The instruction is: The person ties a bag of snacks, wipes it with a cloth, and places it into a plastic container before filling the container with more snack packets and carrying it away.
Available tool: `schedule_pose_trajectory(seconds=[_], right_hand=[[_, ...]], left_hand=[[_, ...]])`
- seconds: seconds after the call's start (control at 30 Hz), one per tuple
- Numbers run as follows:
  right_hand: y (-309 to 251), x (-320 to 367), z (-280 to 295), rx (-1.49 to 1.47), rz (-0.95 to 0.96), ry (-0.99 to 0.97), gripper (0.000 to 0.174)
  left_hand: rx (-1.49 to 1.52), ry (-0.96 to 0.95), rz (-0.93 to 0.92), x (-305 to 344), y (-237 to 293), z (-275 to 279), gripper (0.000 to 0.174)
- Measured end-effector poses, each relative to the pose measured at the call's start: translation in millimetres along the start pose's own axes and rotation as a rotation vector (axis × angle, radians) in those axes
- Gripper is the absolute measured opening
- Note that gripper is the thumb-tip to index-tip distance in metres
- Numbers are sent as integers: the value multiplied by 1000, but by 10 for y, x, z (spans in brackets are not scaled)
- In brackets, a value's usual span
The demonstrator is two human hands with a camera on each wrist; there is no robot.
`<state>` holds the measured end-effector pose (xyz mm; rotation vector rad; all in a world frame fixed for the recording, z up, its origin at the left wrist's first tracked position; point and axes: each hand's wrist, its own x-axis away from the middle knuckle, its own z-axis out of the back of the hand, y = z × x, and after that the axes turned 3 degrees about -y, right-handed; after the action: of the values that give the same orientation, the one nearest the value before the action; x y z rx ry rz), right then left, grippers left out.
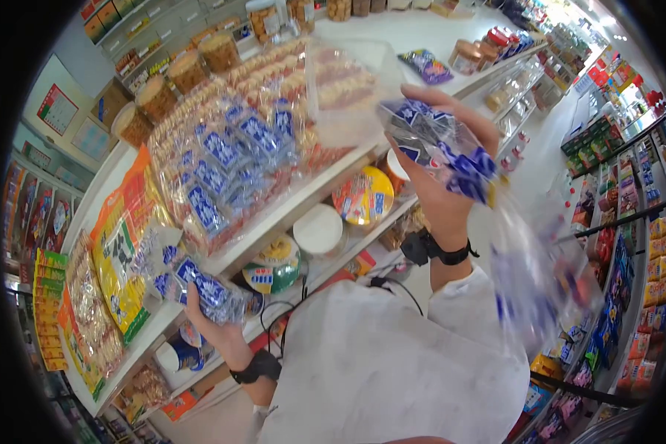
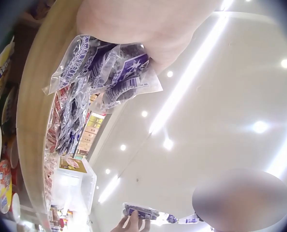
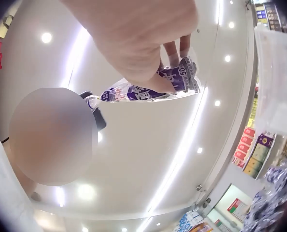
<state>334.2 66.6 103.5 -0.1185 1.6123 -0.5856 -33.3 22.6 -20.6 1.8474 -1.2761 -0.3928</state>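
My left hand (image 1: 214,329), at the counter's front edge, grips clear packets with blue-and-white print (image 1: 207,290). In the left wrist view, such packets (image 2: 109,72) stick out beneath the hand, showing barcodes and purple labels. My right hand (image 1: 451,203) is raised over the aisle side and holds a bunch of similar packets (image 1: 429,137) between thumb and fingers. From that bunch hangs a blurred length of clear plastic (image 1: 536,274) with blue print. The right wrist view shows the thumb pressed against the packets (image 3: 155,87). More blue-printed packets (image 1: 229,159) lie heaped on the counter.
Rows of wrapped snacks cover the white counter (image 1: 270,222), with a clear plastic bin (image 1: 351,81) and lidded jars (image 1: 185,74) behind. Yellow bags (image 1: 122,277) lie at left. Below the edge, a shelf holds cup noodles (image 1: 364,194). Stocked shelves (image 1: 644,296) line the right.
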Motion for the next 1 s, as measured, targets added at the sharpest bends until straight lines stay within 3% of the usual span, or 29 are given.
schedule_pose_trajectory(seconds=[0.07,0.27,0.4,0.7,0.77,0.83,1.0], right_hand=[[-83,-27,-86,-33,34,-55,48],[-108,-34,-137,-45,-15,-115,49],[-127,-29,-144,-29,-69,-107,50],[73,-94,-140,-20,-2,-109,54],[207,-139,-50,129,-44,-109,65],[351,-229,-39,107,-70,-47,72],[655,-554,-50,74,-268,3,65]], left_hand=[[-111,-62,-103,11,-78,146,32],[-116,-63,-13,-53,-8,189,32],[-29,35,246,-299,24,421,31],[-38,39,-12,94,32,-146,29],[-59,2,-76,89,9,-129,29],[-15,-58,-7,-71,-7,45,29],[-1,-43,8,-71,20,28,27]])
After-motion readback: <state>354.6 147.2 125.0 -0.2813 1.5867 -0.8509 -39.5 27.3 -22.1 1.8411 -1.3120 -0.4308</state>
